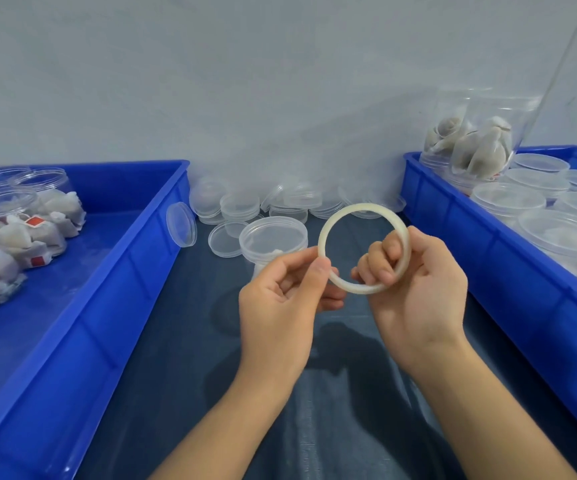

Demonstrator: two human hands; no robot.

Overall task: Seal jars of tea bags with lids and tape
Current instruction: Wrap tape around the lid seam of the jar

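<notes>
While the tape roll (363,247) is held up over the dark counter (162,341), it is gripped from both sides: the right hand (415,289) has fingers curled through the ring, and the left hand (280,299) pinches the ring's lower left edge between thumb and forefinger (whether a loose tape end is caught there cannot be told). Both grips are clenched on the roll. A lidded clear jar (273,244) with tea bags inside is seen just behind the left hand, standing on the counter. Loose clear lids (242,206) are piled against the wall behind it. Open jars of tea bags (20,233) are held in the left blue bin (134,265). Lidded jars (508,199) are packed in the right blue bin (453,230), with two more stacked at its far corner.
</notes>
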